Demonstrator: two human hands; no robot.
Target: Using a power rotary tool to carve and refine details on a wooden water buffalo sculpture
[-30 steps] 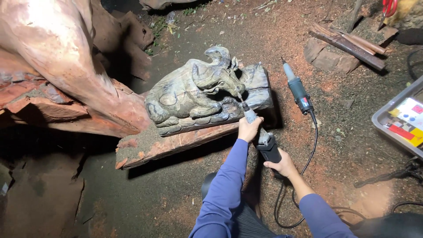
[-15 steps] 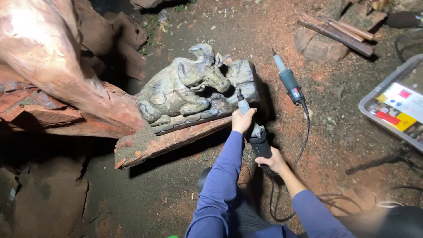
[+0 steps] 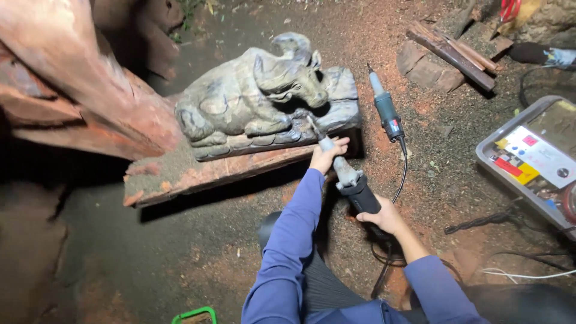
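I've got the left hand [image 3: 327, 155] gripping the neck of the black-and-grey die grinder [image 3: 351, 183] near its bit, fingers wrapped round the front end. My right hand [image 3: 384, 216] is clenched on the grinder's black rear body, cord trailing down toward me. The bit tip sits against the near right side of the grey carved animal figure [image 3: 258, 96], just under the head. The carving lies on a reddish wooden plank [image 3: 222, 171], centre frame, on bare dirt. A second grinder [image 3: 386, 111], teal-bodied, lies on the ground just right of the carving, untouched, tip pointing far. A grey tray [image 3: 492, 157] with coloured packets sits far right. Stacked wood offcuts [image 3: 447, 54] are at far right, a large reddish log [image 3: 66, 78] at far left. Both sleeves [image 3: 288, 240] are blue.
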